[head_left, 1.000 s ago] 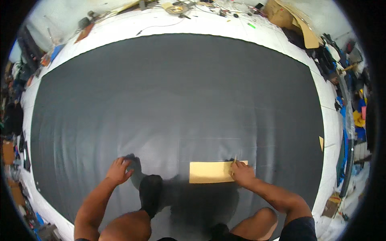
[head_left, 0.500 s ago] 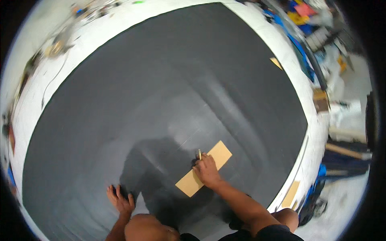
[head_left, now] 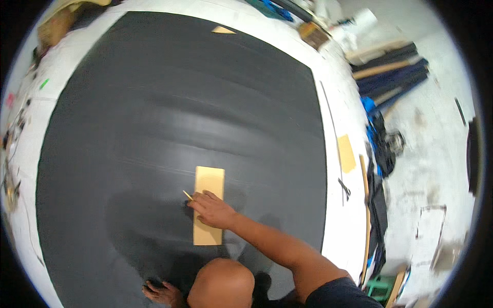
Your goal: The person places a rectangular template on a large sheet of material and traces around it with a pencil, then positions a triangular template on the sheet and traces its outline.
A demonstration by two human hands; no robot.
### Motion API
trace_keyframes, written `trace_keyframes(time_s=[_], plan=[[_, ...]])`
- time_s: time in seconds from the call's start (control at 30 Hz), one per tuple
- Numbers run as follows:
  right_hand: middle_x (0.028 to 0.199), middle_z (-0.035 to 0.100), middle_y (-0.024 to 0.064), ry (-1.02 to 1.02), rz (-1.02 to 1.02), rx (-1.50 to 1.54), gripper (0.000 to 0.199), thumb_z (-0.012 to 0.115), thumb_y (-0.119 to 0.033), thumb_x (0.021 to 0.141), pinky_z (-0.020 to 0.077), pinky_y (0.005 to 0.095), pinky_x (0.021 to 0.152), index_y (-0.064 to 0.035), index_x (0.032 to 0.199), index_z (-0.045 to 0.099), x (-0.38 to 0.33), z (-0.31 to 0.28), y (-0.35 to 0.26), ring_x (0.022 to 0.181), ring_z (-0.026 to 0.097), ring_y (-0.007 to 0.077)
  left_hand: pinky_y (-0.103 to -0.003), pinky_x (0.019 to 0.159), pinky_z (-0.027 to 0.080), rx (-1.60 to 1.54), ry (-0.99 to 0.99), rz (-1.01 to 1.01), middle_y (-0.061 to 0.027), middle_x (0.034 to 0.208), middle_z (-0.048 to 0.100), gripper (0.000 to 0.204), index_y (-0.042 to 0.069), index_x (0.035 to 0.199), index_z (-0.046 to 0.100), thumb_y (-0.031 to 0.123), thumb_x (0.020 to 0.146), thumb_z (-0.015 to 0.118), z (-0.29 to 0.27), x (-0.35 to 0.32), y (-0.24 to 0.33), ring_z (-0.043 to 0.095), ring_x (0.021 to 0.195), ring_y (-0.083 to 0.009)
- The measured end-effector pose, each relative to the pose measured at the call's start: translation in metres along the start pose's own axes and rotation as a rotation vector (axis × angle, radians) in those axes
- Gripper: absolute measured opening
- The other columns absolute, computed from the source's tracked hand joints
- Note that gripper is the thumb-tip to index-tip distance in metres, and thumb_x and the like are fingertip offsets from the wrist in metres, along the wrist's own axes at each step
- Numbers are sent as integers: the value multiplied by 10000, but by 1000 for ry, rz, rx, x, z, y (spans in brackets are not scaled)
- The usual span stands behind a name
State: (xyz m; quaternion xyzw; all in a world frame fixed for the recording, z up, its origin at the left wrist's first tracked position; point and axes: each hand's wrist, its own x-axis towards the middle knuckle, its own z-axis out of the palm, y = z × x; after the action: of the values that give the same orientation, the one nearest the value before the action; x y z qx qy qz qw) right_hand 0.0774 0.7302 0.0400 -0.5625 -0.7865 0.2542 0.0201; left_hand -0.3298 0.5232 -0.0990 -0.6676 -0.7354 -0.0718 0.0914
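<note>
My right hand [head_left: 211,209] rests on a tan rectangular piece of cardboard [head_left: 209,177], its fingers curled around a thin yellowish pencil [head_left: 187,195] that sticks out past the cardboard's left edge. The cardboard lies flat on a large black sheet [head_left: 128,138], its long side running near to far. Faint pale lines cross the sheet on both sides of the cardboard's far part. At the lower left, my left hand [head_left: 163,294] leans on the sheet with fingers apart and nothing in them. My bare knee [head_left: 222,282] comes between the two hands.
White floor covering [head_left: 336,226] borders the sheet. Along the right lie another tan card piece [head_left: 346,154], black scissors [head_left: 344,190], a long thin rod [head_left: 331,118] and dark fabric rolls [head_left: 395,77]. A small tan scrap [head_left: 224,30] sits by the sheet's far edge.
The view has swung to the right, so the cardboard now stands straight instead of slanted. My right hand still holds the pencil over the cardboard; my left hand stays on the sheet.
</note>
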Motion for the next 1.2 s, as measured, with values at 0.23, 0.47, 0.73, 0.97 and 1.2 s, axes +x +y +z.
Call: trace_keyframes(time_s=[0.23, 0.47, 0.73, 0.97, 1.2], plan=[[1504, 520, 177, -80, 431, 115, 422, 539, -116, 1039, 394, 500, 1173, -90, 1453, 460, -197, 20, 25, 1396, 508, 344, -578, 1145, 360, -11, -120, 154, -217, 1538, 415, 674, 61, 1495, 472, 529, 1010, 497, 25, 4, -22, 397, 1411, -424], [1181, 658, 193, 55, 1136, -160, 270, 505, -252, 1072, 492, 532, 997, -60, 1251, 567, -433, 66, 87, 1177, 618, 348, -553, 1117, 396, 75, -126, 250, -206, 1495, 459, 662, 66, 1465, 500, 530, 994, 527, 46, 17, -42, 454, 1360, -407], [1117, 685, 232, 768, 1384, -206, 404, 494, -299, 1086, 414, 562, 1089, 16, 1337, 525, -491, 136, 138, 1088, 669, 387, -524, 1085, 436, 273, -23, -14, -194, 1446, 509, 648, 71, 1431, 532, 531, 976, 562, 14, 28, -50, 519, 1303, -388], [989, 689, 225, 884, 1320, -100, 238, 567, -216, 1036, 406, 579, 1058, -10, 1154, 585, -478, 119, 156, 988, 661, 400, -524, 1044, 470, 142, -680, 466, -223, 1374, 569, 599, 30, 1375, 570, 437, 948, 679, -58, 146, -48, 582, 1229, -406], [1308, 661, 185, 873, 888, -60, 163, 635, -174, 992, 370, 577, 1105, -21, 1043, 613, -443, 130, 103, 1244, 581, 391, -446, 962, 539, -7, -1130, 411, -166, 1225, 672, 427, 26, 1276, 619, 259, 933, 721, -111, 217, 28, 678, 1103, -314]])
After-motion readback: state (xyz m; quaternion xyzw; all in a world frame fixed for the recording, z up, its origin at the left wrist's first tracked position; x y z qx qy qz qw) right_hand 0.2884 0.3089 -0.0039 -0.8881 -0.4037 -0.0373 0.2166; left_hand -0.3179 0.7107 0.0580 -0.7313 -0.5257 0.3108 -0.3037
